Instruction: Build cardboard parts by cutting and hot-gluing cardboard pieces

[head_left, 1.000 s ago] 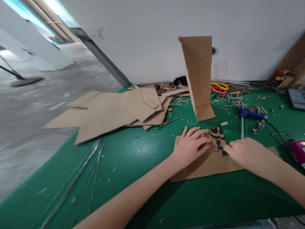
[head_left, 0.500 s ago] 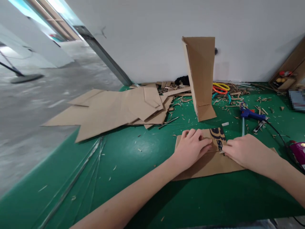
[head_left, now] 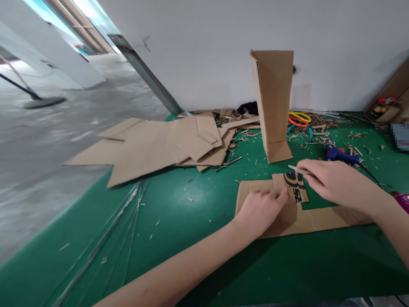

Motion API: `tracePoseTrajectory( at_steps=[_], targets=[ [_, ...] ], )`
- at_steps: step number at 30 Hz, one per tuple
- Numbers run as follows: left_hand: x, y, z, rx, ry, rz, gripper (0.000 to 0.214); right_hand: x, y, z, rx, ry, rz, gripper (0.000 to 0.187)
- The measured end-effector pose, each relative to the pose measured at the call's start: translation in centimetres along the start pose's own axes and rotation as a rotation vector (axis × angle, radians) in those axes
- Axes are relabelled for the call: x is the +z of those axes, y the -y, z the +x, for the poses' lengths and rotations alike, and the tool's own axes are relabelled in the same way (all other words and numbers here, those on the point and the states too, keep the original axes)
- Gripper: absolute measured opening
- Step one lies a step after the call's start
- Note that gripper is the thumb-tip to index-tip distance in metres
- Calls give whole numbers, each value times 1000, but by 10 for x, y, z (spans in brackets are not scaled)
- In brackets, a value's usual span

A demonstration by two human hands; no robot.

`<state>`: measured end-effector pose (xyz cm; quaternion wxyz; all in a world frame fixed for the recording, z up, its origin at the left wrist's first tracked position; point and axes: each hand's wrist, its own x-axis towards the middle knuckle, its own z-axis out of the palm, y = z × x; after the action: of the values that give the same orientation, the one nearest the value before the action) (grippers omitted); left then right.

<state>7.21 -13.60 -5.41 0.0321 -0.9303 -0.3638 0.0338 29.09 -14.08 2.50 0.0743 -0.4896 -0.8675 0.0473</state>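
My left hand (head_left: pixel 263 209) presses down on a flat brown cardboard sheet (head_left: pixel 306 222), its thumb extended onto a smaller cardboard piece (head_left: pixel 297 196) with dark printing. This printed piece lies on top of the sheet. In my right hand (head_left: pixel 329 181) is a slim, pale, pointed tool (head_left: pixel 298 170), its kind unclear. The fingers close around it, and its tip points left above the printed piece's far edge. To the right, the sheet runs out as a long strip, partly under my right forearm.
A tall folded cardboard form (head_left: pixel 276 98) stands behind the hands. Large cardboard sheets (head_left: pixel 143 145) lie at left, overhanging the green table (head_left: pixel 179 251). Scraps, coloured rings (head_left: pixel 298 119) and a blue glue gun (head_left: pixel 341 154) are at the back right.
My right hand has lifted the pointed tool from beside the printed piece and moved it away from me, above the far edge. My left hand stays on the cardboard, fingers drawn closer together.
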Motion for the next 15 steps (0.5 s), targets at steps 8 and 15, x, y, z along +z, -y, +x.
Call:
tracePoseTrajectory(
  at_steps=[8, 15],
  targets=[
    [-2, 2, 0, -18, 106, -37, 44, 8, 0, 66, 57, 296, 503, 29],
    [-1, 3, 0, -22, 131, -63, 39, 2, 20, 75, 64, 433, 225, 29]
  ],
)
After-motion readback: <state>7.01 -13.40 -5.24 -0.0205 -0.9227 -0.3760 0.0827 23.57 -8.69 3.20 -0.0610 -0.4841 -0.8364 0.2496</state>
